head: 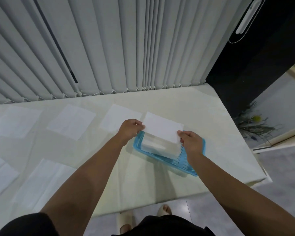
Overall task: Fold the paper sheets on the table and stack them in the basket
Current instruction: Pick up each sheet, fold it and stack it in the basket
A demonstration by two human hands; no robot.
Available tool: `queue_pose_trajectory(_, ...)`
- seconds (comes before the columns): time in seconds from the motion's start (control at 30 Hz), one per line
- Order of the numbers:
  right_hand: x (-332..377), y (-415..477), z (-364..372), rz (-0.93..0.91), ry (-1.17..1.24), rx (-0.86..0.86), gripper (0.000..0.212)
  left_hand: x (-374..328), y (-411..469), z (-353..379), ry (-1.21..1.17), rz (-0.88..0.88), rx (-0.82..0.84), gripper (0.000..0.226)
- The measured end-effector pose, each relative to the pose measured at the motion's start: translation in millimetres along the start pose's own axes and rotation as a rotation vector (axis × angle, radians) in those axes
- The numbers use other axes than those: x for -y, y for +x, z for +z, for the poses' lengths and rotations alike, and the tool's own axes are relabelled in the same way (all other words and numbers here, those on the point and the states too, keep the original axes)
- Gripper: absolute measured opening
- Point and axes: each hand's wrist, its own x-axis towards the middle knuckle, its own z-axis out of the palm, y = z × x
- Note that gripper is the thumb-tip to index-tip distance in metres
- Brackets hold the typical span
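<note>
A folded white paper sheet hangs just above the blue plastic basket on the right part of the table. My left hand pinches its left edge and my right hand pinches its right corner. Inside the basket lies a stack of folded white sheets, partly hidden by the held sheet. Unfolded white sheets lie flat on the table: one behind my left hand, another farther left, one at the far left, and two near the front left.
The table wears a cream cloth; its right edge and front edge are close to the basket. Grey vertical blinds hang along the far edge. A dark wall and a plant stand to the right, over a tiled floor.
</note>
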Motion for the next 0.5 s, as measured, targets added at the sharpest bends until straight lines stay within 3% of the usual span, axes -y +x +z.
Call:
queue_pose_trajectory(0.23, -14.0, 19.9, -10.7, -0.019, -0.093, 0.008, 0.016, 10.8, 2.3, 16.2, 0.182, -0.02, -0.058, 0.017)
queue_pose_trajectory(0.5, -32.7, 23.5, -10.9, -0.049, -0.204, 0.007, 0.01, 30.0, -1.5, 20.4, 0.186, -0.044, -0.084, 0.014)
